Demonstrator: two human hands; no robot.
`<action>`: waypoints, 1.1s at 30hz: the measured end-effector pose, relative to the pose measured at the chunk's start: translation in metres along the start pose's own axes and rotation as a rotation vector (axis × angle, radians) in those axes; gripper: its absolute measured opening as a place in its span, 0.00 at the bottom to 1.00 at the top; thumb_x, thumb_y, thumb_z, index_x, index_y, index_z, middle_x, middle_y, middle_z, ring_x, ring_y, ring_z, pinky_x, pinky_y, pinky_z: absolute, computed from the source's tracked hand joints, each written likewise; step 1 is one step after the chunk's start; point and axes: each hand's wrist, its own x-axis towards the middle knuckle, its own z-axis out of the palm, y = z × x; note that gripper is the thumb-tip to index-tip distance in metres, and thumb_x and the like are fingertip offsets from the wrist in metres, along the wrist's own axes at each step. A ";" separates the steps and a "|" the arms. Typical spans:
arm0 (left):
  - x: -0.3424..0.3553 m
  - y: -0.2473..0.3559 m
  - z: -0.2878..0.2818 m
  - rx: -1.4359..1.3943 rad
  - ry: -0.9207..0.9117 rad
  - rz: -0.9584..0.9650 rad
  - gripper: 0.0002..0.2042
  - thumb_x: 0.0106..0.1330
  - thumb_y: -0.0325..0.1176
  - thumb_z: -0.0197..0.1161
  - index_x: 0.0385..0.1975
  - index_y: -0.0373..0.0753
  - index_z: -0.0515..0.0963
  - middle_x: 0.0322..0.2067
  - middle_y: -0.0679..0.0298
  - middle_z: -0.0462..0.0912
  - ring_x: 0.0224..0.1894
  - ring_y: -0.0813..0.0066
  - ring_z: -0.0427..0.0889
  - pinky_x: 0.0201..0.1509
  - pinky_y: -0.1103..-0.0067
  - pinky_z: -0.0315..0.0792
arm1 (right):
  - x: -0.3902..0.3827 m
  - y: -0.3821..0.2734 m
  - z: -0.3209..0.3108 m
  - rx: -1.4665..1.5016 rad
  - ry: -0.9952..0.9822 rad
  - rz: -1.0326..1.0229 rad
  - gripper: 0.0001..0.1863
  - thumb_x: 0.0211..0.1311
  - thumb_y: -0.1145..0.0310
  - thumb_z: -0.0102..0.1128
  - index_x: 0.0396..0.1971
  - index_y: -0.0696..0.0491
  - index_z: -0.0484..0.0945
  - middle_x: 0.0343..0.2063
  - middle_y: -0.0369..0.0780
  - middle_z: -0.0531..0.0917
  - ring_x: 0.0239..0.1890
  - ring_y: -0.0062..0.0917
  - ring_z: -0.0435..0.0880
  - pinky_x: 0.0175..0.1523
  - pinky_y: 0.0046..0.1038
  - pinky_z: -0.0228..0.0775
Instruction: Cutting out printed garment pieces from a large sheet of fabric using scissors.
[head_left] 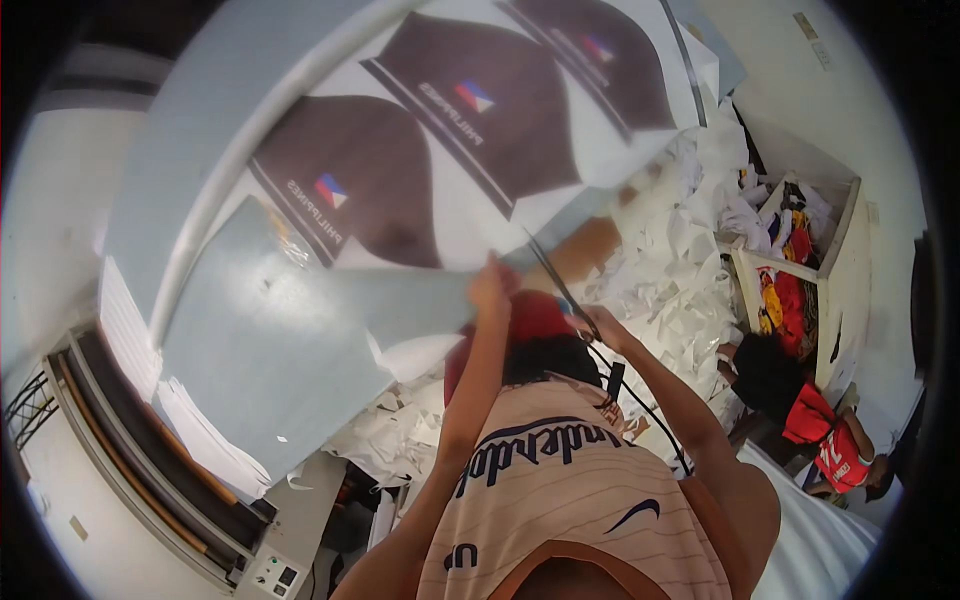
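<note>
A large white sheet [505, 45] printed with three dark panels, each bearing a small flag and lettering, lies across a pale grey-blue table [250, 340]. At the sheet's lower edge, my left hand [490, 282] is closed, slightly blurred, apparently pinching that edge. To its right, my right hand [600, 325] has its fingers wrapped round a dark object I cannot make out clearly, beside a black cable [650, 410] hanging diagonally. Red and black fabric [545, 350] shows below my hands.
Heaped white paper scraps [660, 250] fill the area right of the table. A bin [850, 200] of coloured cloth stands at right, with a person in red [835, 455] below it. A roller machine [150, 470] is at lower left. A curved pale tube [215, 170] runs along the table.
</note>
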 end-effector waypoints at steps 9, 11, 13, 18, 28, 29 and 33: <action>0.001 0.004 0.034 -0.088 -0.080 0.045 0.18 0.65 0.43 0.73 0.22 0.42 0.71 0.18 0.67 0.72 0.15 0.75 0.69 0.18 0.77 0.66 | 0.034 0.007 0.040 -0.014 0.122 -0.079 0.24 0.65 0.48 0.69 0.19 0.53 0.77 0.15 0.29 0.72 0.18 0.15 0.71 0.23 0.23 0.61; 0.002 0.005 0.029 -0.045 -0.094 0.054 0.18 0.65 0.43 0.73 0.22 0.42 0.71 0.18 0.68 0.71 0.15 0.76 0.69 0.18 0.77 0.65 | 0.032 0.006 0.038 0.014 0.143 -0.085 0.27 0.59 0.44 0.72 0.17 0.52 0.76 0.13 0.29 0.70 0.16 0.14 0.69 0.22 0.22 0.58; 0.006 0.005 0.021 -0.003 -0.101 0.060 0.18 0.65 0.42 0.73 0.22 0.43 0.71 0.18 0.69 0.69 0.15 0.77 0.68 0.18 0.77 0.63 | 0.031 0.008 0.035 -0.002 0.163 -0.090 0.29 0.54 0.42 0.76 0.16 0.51 0.75 0.11 0.29 0.69 0.13 0.14 0.68 0.20 0.21 0.56; 0.006 0.008 0.016 0.043 -0.156 0.021 0.15 0.66 0.41 0.73 0.25 0.47 0.73 0.16 0.76 0.69 0.16 0.82 0.66 0.24 0.80 0.69 | 0.036 0.005 0.031 0.120 0.121 -0.146 0.27 0.55 0.44 0.76 0.15 0.49 0.73 0.11 0.28 0.70 0.13 0.13 0.68 0.20 0.20 0.56; 0.007 0.011 0.008 -0.018 -0.215 0.036 0.11 0.66 0.41 0.73 0.28 0.48 0.77 0.15 0.77 0.67 0.17 0.84 0.66 0.28 0.80 0.68 | 0.064 -0.045 0.038 0.123 0.103 -0.166 0.25 0.57 0.48 0.76 0.16 0.50 0.74 0.11 0.29 0.71 0.11 0.13 0.68 0.18 0.21 0.57; 0.005 0.012 0.010 -0.029 -0.225 0.031 0.11 0.66 0.40 0.73 0.28 0.48 0.77 0.15 0.77 0.67 0.17 0.84 0.65 0.27 0.80 0.68 | 0.069 -0.043 0.035 0.100 0.092 -0.190 0.25 0.56 0.48 0.76 0.17 0.51 0.75 0.11 0.29 0.71 0.11 0.14 0.69 0.17 0.20 0.57; 0.002 0.016 0.013 -0.007 -0.216 0.025 0.11 0.67 0.39 0.72 0.27 0.47 0.76 0.14 0.77 0.65 0.15 0.84 0.64 0.25 0.80 0.68 | 0.077 -0.030 0.032 0.172 0.074 -0.226 0.26 0.56 0.47 0.76 0.17 0.51 0.75 0.11 0.30 0.71 0.11 0.14 0.69 0.17 0.21 0.58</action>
